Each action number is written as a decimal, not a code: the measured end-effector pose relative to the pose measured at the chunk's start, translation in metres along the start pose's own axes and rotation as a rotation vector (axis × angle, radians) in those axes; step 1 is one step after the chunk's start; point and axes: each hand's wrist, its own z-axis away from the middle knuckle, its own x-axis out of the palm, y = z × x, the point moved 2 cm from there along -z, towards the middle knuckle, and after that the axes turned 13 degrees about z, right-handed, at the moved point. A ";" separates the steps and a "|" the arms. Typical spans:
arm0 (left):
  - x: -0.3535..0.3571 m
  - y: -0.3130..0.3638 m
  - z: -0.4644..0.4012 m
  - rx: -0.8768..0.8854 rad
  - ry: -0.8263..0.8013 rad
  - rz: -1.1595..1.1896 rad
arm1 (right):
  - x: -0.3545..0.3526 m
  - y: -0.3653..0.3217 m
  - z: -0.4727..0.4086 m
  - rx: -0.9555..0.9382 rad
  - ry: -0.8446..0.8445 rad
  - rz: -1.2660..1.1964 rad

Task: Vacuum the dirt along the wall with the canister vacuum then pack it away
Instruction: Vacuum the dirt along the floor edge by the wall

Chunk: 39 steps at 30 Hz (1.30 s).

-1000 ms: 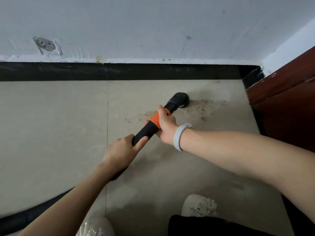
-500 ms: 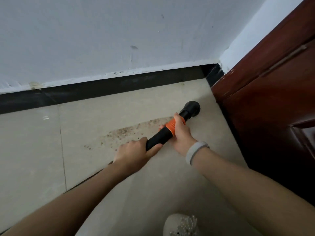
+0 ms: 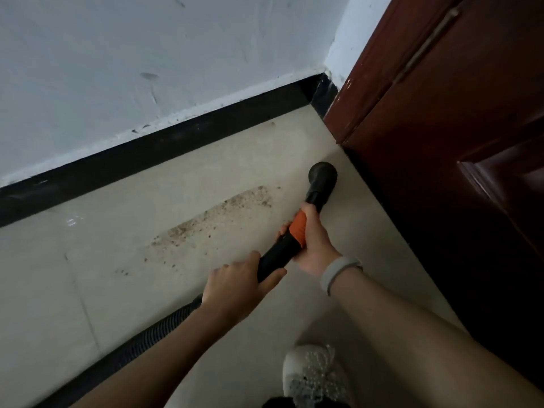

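Head view: black plastic vacuum wand w/ an orange grip band (image 3: 290,245) runs diagonally up to the right, its round black nozzle (image 3: 322,178) down at the beige tiled floor (image 3: 88,260), just beside the dark red-brown wooden door (image 3: 456,142). Right hand (image 3: 315,245) is wrapped around the wand at the orange band; a grey wristband (image 3: 338,272) sits on that wrist. Left hand (image 3: 238,282) grips the wand lower down, thumb along the tube. Hands are near each other but apart, both clamped on the wand. Ribbed black hose (image 3: 141,340) trails from behind the left forearm to the lower left. A streak of brown dirt specks (image 3: 212,222) lies on the tile left of the nozzle, parallel to the black skirting strip (image 3: 176,142) under the white painted wall (image 3: 147,54). A white beaded shoe (image 3: 315,375) shows at bottom centre.
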 end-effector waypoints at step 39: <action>0.002 0.013 0.002 -0.004 -0.029 -0.083 | -0.013 -0.015 0.007 -0.136 0.249 0.344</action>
